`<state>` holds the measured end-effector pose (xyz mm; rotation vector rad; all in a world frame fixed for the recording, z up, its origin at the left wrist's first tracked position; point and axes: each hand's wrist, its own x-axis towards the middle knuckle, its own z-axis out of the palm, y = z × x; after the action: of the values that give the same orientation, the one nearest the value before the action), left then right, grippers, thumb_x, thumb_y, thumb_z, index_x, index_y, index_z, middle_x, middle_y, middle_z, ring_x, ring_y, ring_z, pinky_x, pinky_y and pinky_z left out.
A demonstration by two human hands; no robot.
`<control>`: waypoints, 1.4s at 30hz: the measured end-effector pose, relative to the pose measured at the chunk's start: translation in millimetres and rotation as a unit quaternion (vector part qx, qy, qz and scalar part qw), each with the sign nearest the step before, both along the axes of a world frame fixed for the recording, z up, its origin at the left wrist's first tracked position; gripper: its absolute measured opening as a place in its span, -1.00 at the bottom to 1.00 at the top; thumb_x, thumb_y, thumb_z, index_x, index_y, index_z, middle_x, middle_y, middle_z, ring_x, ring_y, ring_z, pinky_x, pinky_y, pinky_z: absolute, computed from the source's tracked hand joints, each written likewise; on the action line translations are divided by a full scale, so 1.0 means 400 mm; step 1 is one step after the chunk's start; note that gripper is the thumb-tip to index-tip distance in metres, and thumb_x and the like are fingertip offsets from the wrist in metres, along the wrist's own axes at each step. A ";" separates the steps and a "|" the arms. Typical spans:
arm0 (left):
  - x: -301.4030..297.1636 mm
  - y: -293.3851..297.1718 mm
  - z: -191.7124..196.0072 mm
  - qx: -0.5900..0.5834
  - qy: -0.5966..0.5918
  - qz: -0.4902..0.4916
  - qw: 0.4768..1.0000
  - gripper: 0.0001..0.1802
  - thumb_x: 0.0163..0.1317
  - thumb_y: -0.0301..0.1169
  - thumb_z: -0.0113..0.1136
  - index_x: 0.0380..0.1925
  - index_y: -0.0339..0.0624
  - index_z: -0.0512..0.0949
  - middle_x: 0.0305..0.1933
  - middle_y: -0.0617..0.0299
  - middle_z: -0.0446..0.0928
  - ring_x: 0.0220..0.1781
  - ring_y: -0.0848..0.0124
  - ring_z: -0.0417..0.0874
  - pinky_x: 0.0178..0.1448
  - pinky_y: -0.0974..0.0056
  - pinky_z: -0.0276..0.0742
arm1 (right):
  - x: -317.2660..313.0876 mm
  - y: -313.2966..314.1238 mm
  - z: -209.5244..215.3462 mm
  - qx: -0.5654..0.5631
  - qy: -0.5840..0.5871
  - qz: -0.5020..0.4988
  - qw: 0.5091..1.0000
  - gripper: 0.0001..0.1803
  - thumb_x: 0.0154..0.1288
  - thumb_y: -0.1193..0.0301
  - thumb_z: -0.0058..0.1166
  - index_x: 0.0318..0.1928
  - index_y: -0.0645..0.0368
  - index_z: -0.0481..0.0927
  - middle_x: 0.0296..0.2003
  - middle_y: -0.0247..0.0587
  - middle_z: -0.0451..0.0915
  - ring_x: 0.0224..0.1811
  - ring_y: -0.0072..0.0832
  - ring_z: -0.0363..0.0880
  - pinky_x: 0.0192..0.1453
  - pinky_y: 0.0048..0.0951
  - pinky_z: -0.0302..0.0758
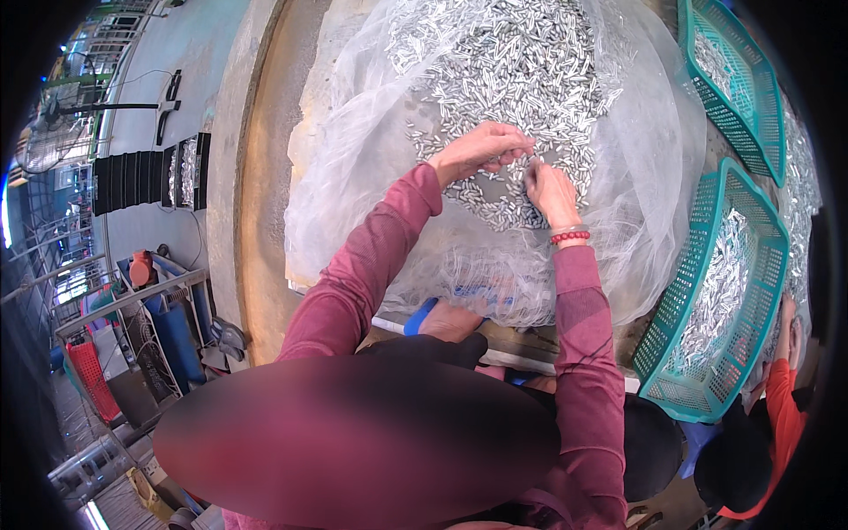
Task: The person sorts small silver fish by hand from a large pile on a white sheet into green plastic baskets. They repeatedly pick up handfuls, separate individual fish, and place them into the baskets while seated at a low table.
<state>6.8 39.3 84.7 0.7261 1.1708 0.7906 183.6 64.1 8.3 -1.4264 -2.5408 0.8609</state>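
Observation:
A heap of small shiny metal cylinders [512, 62] lies on a translucent white mesh sheet [353, 168] spread over a table. My left hand [481, 148] reaches in from the lower left, fingers curled, pinching pieces at the near edge of the heap. My right hand [549, 190], with a red bead bracelet at the wrist, rests beside it, fingers closed over some pieces. The two hands nearly touch. Both arms wear dark red sleeves.
Two teal plastic baskets [689, 300] [760, 115] holding the same metal pieces stand at the right. Another person in an orange sleeve [782, 397] is at the lower right. A bare foot in a blue sandal [446, 320] shows below the table edge. Racks and a fan stand far left.

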 end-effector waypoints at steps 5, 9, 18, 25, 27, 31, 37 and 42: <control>0.034 0.028 -0.073 0.015 -0.037 0.038 0.998 -0.71 0.39 -0.24 -0.04 -0.34 -0.22 0.54 -0.36 0.35 0.46 -0.49 0.69 0.31 -0.64 0.58 0.09 | 0.054 0.008 0.032 -0.307 0.219 -0.040 0.925 -0.87 0.14 0.41 0.11 -0.31 0.20 0.56 -0.55 -0.20 0.52 -0.51 -0.33 0.49 -0.43 -0.31 0.36; 0.039 0.008 -0.125 0.183 0.314 -0.067 0.929 -0.73 0.38 -0.27 -0.07 -0.20 -0.18 0.56 -0.38 0.22 0.54 -0.41 0.47 0.51 -0.39 0.35 0.43 | 0.131 0.026 0.101 -0.498 0.517 -0.169 0.675 -0.89 0.25 0.41 0.01 -0.33 0.16 0.40 -0.66 -0.48 0.19 -0.60 -0.71 0.19 -0.60 -0.67 0.03; -0.021 -0.052 -0.185 0.373 0.595 -0.252 0.666 -0.73 0.20 -0.24 0.10 -0.09 0.16 0.58 -0.36 0.24 0.58 -0.32 0.20 0.65 -0.32 0.17 0.55 | 0.232 0.029 0.206 -0.482 0.654 -0.091 0.576 -0.80 0.39 0.33 -0.24 -0.39 0.13 0.27 -0.55 -0.33 0.27 -0.54 -0.59 0.24 -0.57 -0.63 0.12; 0.015 -0.034 -0.184 0.334 0.648 -0.325 0.602 -0.77 0.12 -0.29 0.12 -0.31 -0.22 0.51 -0.37 0.14 0.59 -0.42 0.15 0.65 -0.38 0.11 0.55 | 0.185 0.037 0.133 -0.441 0.469 -0.236 0.728 -0.77 0.39 0.42 -0.16 -0.04 0.21 0.49 -0.50 -0.46 0.40 -0.59 -0.75 0.28 -0.63 -0.70 0.13; 0.025 -0.037 -0.179 0.300 0.652 -0.314 0.621 -0.75 0.08 -0.27 0.13 -0.37 -0.25 0.49 -0.38 0.09 0.59 -0.44 0.12 0.65 -0.39 0.09 0.55 | 0.161 0.045 0.094 -0.417 0.425 -0.266 0.758 -0.79 0.35 0.39 -0.07 -0.13 0.20 0.57 -0.60 -0.52 0.38 -0.61 -0.78 0.27 -0.62 -0.70 0.13; 0.003 -0.045 -0.153 0.237 0.605 -0.146 0.746 -0.72 0.07 -0.22 0.16 -0.38 -0.23 0.51 -0.48 -0.02 0.59 -0.38 0.07 0.64 -0.25 0.06 0.53 | 0.099 0.062 0.039 -0.174 0.260 -0.249 0.917 -0.73 0.23 0.31 0.10 -0.32 0.32 0.62 -0.55 -0.23 0.58 -0.48 -0.38 0.55 -0.38 -0.41 0.44; -0.067 -0.050 -0.064 0.146 0.504 -0.018 0.851 -0.70 -0.02 -0.15 0.21 -0.41 -0.15 0.57 -0.59 0.04 0.56 -0.42 0.07 0.62 -0.23 0.11 0.50 | 0.009 0.033 0.032 0.077 -0.008 -0.095 0.992 -0.73 0.17 0.29 0.12 -0.43 0.29 0.57 -0.45 0.11 0.61 -0.28 0.01 0.61 -0.22 -0.09 0.50; -0.096 -0.041 -0.035 0.161 0.456 0.015 0.875 -0.74 0.07 -0.17 0.16 -0.39 -0.11 0.62 -0.59 0.04 0.55 -0.45 0.22 0.61 -0.25 0.17 0.48 | -0.017 0.019 0.023 0.096 0.001 -0.050 0.994 -0.88 0.12 0.45 -0.01 -0.43 0.25 0.52 -0.42 0.14 0.58 -0.32 0.03 0.59 -0.24 -0.03 0.49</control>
<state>-31.7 22.9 70.6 1.4559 1.9162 0.6768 176.8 71.5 17.4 -1.4768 -2.4487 0.5828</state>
